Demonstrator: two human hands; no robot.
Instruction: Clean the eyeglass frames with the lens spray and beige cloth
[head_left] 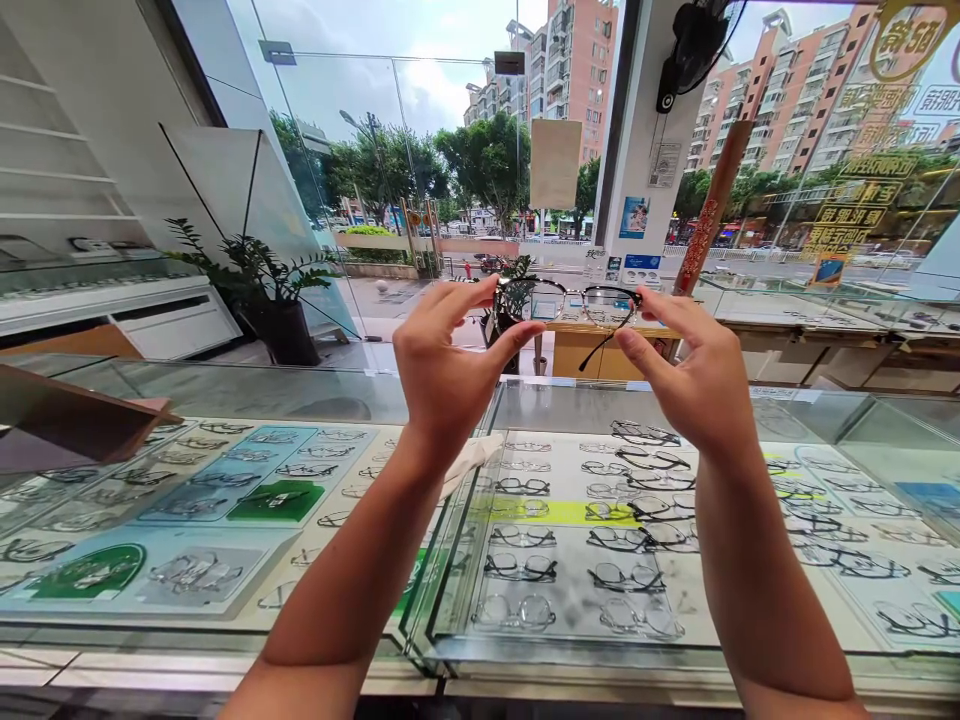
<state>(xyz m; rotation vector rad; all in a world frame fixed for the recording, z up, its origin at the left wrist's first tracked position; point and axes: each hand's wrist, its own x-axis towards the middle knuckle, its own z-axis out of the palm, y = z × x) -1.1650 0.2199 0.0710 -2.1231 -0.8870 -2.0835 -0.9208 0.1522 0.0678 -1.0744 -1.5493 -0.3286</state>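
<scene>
A pair of dark-rimmed eyeglasses (574,292) is held up at the centre of the head view, above the glass display case (570,395). My left hand (457,350) pinches its left end, thumb stretched below the left lens and index finger at the upper corner. My right hand (686,365) grips the right end between thumb and fingers. One dark temple arm hangs down near my right thumb. Both lenses are level and see-through.
Rows of glasses (521,567) lie inside the case under my forearms. A brown board (71,415) juts in at the left. Behind stand a potted plant (281,325), glass doors, a wall fan (694,50) and a wooden cabinet.
</scene>
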